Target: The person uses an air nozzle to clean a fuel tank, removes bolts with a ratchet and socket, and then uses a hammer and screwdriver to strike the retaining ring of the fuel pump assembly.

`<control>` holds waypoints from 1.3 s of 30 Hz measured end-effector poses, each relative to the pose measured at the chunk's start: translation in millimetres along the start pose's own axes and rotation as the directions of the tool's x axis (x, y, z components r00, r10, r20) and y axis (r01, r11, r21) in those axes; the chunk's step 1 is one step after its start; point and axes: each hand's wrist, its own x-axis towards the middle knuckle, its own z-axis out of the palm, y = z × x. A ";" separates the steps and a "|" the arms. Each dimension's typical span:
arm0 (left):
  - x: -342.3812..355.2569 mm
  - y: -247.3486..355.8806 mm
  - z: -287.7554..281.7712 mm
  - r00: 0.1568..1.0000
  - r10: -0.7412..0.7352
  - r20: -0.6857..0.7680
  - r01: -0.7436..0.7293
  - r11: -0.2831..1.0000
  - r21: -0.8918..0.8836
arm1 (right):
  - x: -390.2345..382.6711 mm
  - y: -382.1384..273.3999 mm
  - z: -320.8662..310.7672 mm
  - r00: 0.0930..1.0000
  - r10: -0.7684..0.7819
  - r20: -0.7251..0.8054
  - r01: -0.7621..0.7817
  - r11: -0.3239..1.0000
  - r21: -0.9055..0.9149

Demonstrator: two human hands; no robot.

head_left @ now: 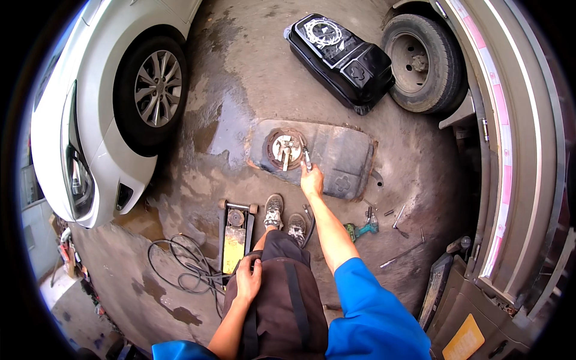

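A dirty grey fuel tank (pixel 342 157) lies flat on the wet concrete in front of my feet. A round rusty-rimmed pump unit (pixel 285 149) sits in its top at the left. My right hand (pixel 312 179) reaches down to the tank and grips a slim metal tool (pixel 307 159) whose tip touches the right edge of the pump ring. My left hand (pixel 248 279) rests on my left knee, fingers closed loosely over the dark trouser cloth, holding nothing.
A cleaner black tank (pixel 342 60) lies further off beside a truck wheel (pixel 420 63). A white car (pixel 102 114) stands at the left. A floor jack (pixel 235 235) and black hose (pixel 183 264) lie left of my feet; a green power tool (pixel 362 230) and loose hand tools (pixel 401 237) lie right.
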 end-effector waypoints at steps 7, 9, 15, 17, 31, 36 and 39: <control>1.9 -15.3 -15.2 0.996 -0.067 -0.054 0.061 0.992 -0.113 | 6.3 -7.6 9.2 0.999 -0.001 -0.035 0.001 1.000 0.003; 2.4 -20.1 -18.8 0.993 -0.087 -0.085 0.074 0.988 -0.139 | 2.8 -1.7 10.9 0.999 0.000 -0.040 0.001 1.000 0.018; -7.2 -40.3 -18.1 0.981 -0.149 -0.127 0.116 0.964 -0.238 | 6.8 -2.2 12.1 0.997 -0.002 -0.077 0.002 1.000 0.007; -8.1 -48.5 -16.9 0.978 -0.164 -0.130 0.125 0.955 -0.270 | 5.8 4.6 14.5 0.994 -0.030 -0.108 0.029 0.999 -0.013; 19.5 -48.9 -31.3 0.977 -0.179 -0.117 0.136 0.943 -0.305 | -3.5 4.7 11.1 0.995 -0.003 -0.100 0.001 1.000 -0.024; 19.7 -58.2 -30.8 0.973 -0.197 -0.118 0.153 0.939 -0.307 | -0.8 12.0 19.5 0.994 0.004 -0.105 -0.007 1.000 -0.023; 18.0 -60.1 -32.7 0.964 -0.245 -0.102 0.198 0.919 -0.341 | -5.2 15.4 18.9 0.995 0.015 -0.097 -0.018 0.999 -0.037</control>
